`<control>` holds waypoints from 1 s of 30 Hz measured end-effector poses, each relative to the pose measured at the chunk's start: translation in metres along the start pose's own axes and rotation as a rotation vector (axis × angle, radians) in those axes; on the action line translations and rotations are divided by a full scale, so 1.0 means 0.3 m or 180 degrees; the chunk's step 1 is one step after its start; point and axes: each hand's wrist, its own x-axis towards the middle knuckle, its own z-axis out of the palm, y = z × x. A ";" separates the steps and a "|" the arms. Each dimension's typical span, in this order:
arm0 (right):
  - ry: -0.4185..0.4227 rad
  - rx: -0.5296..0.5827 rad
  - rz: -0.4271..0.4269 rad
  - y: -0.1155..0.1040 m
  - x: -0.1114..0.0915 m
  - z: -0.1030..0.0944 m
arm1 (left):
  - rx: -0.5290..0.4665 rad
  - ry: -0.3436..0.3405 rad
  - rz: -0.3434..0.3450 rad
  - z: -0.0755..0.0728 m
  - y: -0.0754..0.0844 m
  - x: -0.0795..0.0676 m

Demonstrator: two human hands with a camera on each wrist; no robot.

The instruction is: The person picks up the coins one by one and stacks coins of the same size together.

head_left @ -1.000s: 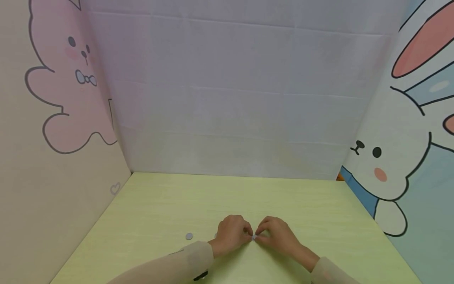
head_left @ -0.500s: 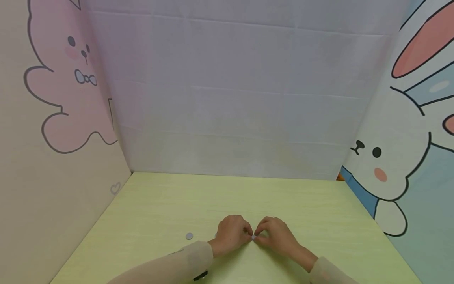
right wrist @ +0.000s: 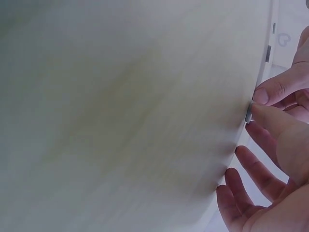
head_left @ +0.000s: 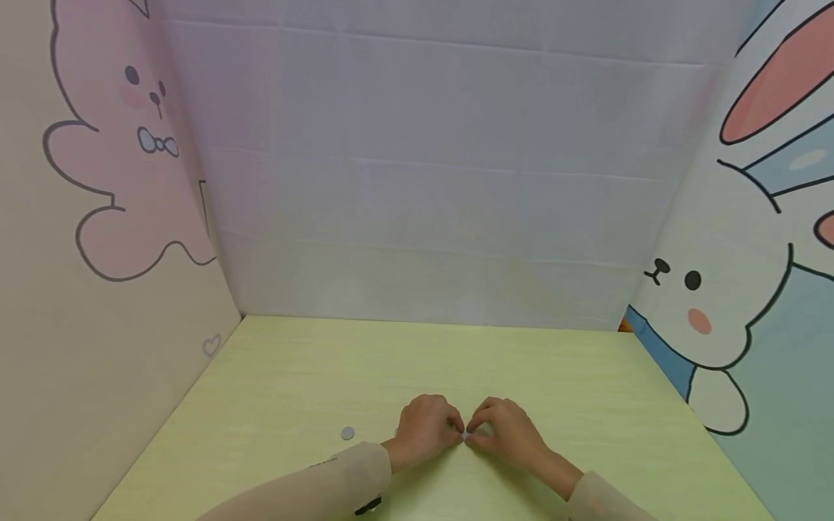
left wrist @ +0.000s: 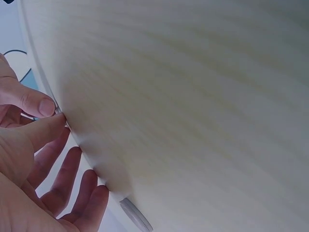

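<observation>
My two hands meet low in the middle of the head view, fingertips at one small grey disc (head_left: pixel 465 435) on the table. The left hand (head_left: pixel 426 428) pinches the disc's left side between thumb and forefinger. From the other side, the right hand (head_left: pixel 511 433) pinches it too. In the right wrist view the disc (right wrist: pixel 248 112) shows as a thin edge at the right thumb, with the left thumb (right wrist: pixel 263 95) just past it. The other right fingers (right wrist: pixel 251 169) rest their tips on the tabletop. Left fingertips (left wrist: pixel 105 191) likewise touch the surface.
A second grey disc (head_left: pixel 348 433) lies flat to the left. Another disc (head_left: pixel 396 432) is mostly hidden behind the left wrist. The pale yellow-green table (head_left: pixel 417 362) is enclosed by a white back sheet (head_left: pixel 417 181) and side walls with cartoon animals.
Both hands keep their places around the disc. The right hand has shifted very slightly left; the other discs stay put.
</observation>
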 end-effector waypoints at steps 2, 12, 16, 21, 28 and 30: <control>-0.0009 0.0019 0.0017 0.002 -0.002 0.000 | -0.0001 0.0000 0.0010 0.003 -0.002 0.000; 0.0030 0.0016 -0.0087 0.013 -0.007 -0.009 | 0.0022 -0.0020 0.0006 -0.010 0.009 -0.005; 0.0022 0.0007 -0.0125 0.012 -0.003 -0.008 | 0.0028 -0.0003 0.0026 -0.020 0.013 -0.010; 0.0015 0.0004 -0.0125 0.011 -0.002 -0.007 | 0.0020 0.0000 0.0036 -0.018 0.010 -0.011; 0.0006 0.0014 -0.0111 0.003 -0.003 -0.012 | 0.0013 0.0006 0.0071 -0.014 0.009 -0.008; 0.0002 0.0028 -0.0107 0.002 -0.002 -0.013 | 0.0012 0.0001 0.0064 -0.013 0.008 -0.009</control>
